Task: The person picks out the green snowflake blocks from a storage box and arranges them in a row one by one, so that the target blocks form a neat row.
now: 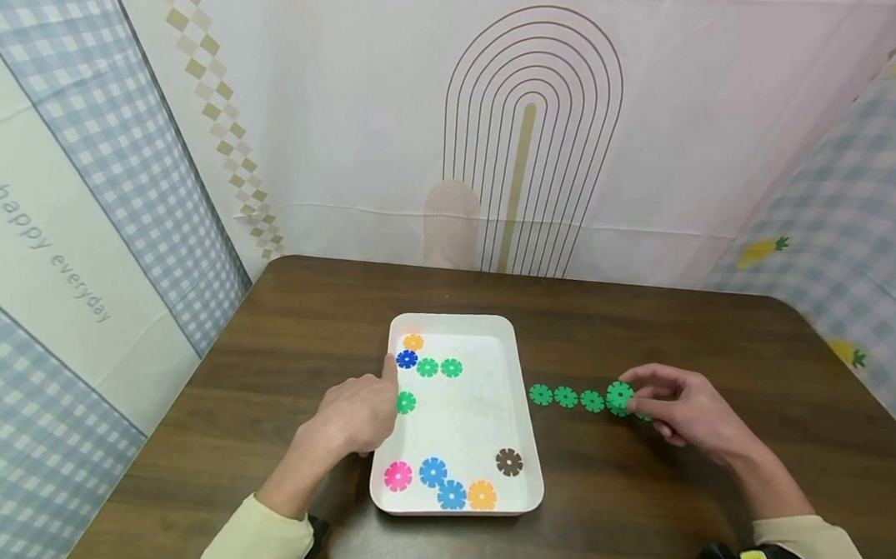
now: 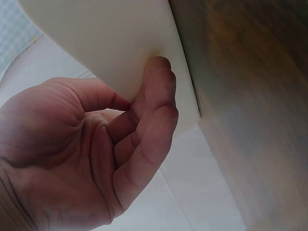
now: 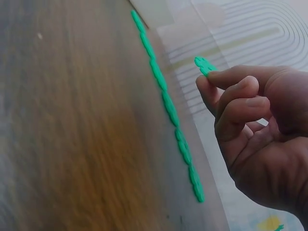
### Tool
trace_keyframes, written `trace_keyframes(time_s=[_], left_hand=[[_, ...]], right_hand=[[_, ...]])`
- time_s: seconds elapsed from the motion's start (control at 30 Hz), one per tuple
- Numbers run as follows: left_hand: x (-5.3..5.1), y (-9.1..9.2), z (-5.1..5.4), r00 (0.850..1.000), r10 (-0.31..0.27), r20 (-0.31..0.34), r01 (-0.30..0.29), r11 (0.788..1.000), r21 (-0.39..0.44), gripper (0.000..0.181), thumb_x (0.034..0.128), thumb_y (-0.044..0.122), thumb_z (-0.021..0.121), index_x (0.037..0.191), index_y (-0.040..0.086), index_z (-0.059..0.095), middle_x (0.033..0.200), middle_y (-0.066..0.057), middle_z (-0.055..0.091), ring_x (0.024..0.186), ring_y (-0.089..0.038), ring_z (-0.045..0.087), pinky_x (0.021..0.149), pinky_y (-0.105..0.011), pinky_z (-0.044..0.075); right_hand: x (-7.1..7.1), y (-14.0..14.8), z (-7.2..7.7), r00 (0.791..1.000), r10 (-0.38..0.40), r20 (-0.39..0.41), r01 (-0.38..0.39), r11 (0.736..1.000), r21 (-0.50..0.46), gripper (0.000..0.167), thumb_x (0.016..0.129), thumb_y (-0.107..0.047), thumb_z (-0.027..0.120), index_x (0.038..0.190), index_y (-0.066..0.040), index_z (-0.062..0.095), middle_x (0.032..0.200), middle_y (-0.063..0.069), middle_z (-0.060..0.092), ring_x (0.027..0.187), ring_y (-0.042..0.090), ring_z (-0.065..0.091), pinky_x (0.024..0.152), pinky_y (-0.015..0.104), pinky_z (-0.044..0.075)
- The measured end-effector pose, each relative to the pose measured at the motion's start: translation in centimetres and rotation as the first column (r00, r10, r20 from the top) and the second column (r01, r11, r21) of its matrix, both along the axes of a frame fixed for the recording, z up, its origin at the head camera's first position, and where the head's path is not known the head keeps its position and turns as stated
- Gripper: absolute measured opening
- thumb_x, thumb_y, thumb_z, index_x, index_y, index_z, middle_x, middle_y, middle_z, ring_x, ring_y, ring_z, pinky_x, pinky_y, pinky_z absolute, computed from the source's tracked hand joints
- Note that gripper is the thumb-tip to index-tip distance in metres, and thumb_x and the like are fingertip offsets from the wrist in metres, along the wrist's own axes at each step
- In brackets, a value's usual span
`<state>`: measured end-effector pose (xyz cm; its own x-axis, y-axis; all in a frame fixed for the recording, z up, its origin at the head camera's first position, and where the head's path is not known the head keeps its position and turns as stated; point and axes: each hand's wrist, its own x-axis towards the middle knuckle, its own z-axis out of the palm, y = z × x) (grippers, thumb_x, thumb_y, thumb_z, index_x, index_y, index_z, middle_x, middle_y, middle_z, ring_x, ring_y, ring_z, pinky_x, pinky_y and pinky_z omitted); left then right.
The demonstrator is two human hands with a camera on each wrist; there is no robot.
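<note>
My left hand grips the left wall of a white tray, with fingers pressed to its outside in the left wrist view. Inside the tray lie several notched plastic discs, among them green discs and a dark blue disc near that hand. Right of the tray, my right hand pinches a green notched disc between thumb and index finger. The held disc is raised above a row of several green discs lying flat on the table; the right wrist view shows the gap. The hand partly hides the row's right end.
Along the tray's near end are a pink disc, two light blue discs, an orange disc and a brown disc. Another orange disc lies in the far left corner. Printed cloth hangs behind the brown table.
</note>
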<state>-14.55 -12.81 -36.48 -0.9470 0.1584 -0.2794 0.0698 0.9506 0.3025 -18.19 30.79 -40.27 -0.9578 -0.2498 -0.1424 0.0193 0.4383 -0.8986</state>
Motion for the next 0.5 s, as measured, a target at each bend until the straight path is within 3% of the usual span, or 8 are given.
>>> trace_keyframes(time_s=[0.5], left_hand=[[0.0, 0.0, 0.1, 1.000, -0.003, -0.001, 0.003, 1.000, -0.002, 0.077, 0.1032, 0.013, 0.060, 0.166, -0.003, 0.019, 0.074, -0.009, 0.055, 0.056, -0.022, 0.051, 0.055, -0.030, 0.038]], right_hand=[[-0.4, 4.0, 0.2, 0.999, -0.031, 0.038, 0.031, 0.999, 0.021, 0.033, 0.099, -0.015, 0.075, 0.130, -0.010, 0.063, 0.078, 0.000, 0.067, 0.054, 0.013, 0.046, 0.046, 0.035, 0.041]])
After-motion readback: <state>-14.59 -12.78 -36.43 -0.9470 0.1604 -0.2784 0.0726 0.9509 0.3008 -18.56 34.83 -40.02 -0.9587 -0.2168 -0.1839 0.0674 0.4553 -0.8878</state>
